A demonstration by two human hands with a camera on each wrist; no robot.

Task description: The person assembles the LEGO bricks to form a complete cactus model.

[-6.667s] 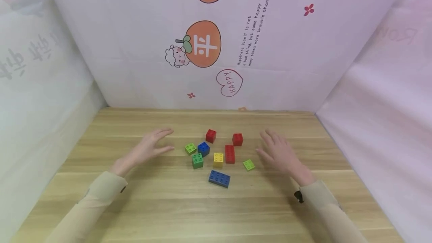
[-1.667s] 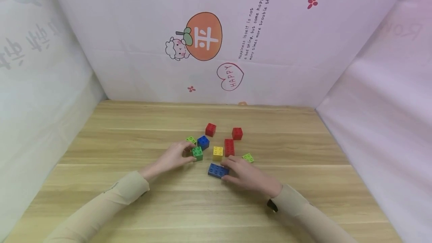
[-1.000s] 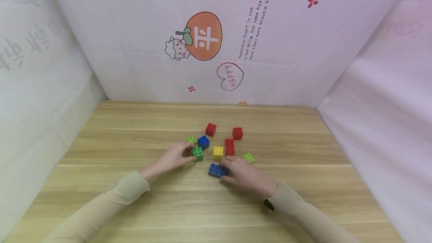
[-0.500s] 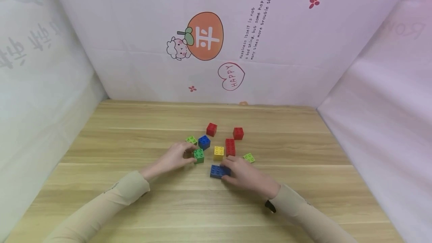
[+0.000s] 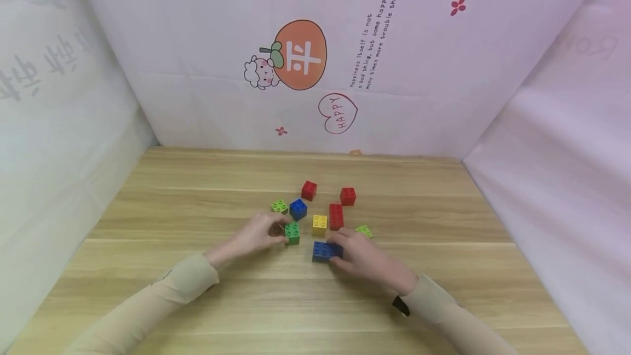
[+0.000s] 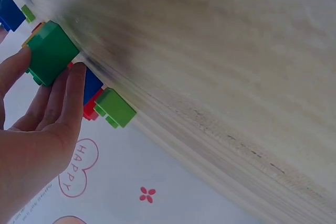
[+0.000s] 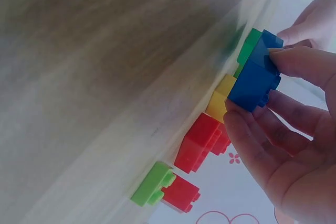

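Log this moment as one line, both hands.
left hand: pinches green four-stud brick | right hand: grips long blue brick | held bricks: apart | yellow four-stud brick: on table

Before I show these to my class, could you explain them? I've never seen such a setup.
There is no robot: the left hand and right hand are a person's own, bare. The wide picture comes from a head-worn camera; the two tilted close ones come from cameras on the left and right wrists. On the table lie a yellow brick, a small blue brick, three red bricks and two lime bricks. The left hand pinches the green brick; the right hand pinches the long blue brick.
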